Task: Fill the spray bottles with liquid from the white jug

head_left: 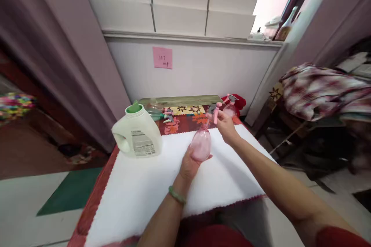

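My left hand (189, 166) is wrapped round a see-through pink spray bottle (201, 144), which it holds a little tilted above the white mat (145, 189). Just right of the bottle's neck, my right hand (227, 126) pinches a pink trigger sprayer head (216, 112). The frame does not make clear whether a tube still links the sprayer head to the bottle's mouth. To the left of both hands stands a big whitish jug (142, 131) with a green spout (134, 107) and a printed label.
Another pink spray bottle (230, 107) stands at the back right beside something red (240, 102). A clear bottle with green (156, 115) lies behind the jug. Patterned cloth (185, 123) covers the table's far part, up to the wall. Plaid fabric (319, 92) hangs at right.
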A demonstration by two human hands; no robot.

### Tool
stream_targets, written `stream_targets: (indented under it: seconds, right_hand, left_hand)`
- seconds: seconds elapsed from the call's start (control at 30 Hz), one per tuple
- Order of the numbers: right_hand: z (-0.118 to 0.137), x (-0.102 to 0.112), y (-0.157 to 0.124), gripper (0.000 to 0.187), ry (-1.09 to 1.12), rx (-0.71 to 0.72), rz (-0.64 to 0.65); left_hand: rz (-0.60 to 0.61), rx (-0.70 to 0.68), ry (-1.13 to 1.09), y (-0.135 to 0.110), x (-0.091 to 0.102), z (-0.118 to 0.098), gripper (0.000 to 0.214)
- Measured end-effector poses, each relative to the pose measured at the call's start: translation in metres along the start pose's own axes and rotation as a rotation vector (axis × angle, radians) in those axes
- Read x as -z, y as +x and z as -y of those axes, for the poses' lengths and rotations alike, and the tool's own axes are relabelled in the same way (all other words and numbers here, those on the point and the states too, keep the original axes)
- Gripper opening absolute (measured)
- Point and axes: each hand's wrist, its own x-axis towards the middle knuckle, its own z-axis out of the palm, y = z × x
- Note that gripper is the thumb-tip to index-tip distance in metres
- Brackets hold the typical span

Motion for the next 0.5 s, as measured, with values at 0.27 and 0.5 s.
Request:
stream_targets:
  seconds: [0.27, 0.5]
  right_hand:
    - [-0.029, 0.008, -0.027, 0.044, 0.021, -0.122, -0.023]
    - [-0.047, 0.01, -0.041, 0.044, 0.026, -0.125, -0.048]
  left_hand:
    - [0.001, 0.075, 0.022, -0.001, 0.007, -0.008, 0.066]
    - [0.056, 0.16, 0.055, -0.002, 0.004, -0.006, 0.077]
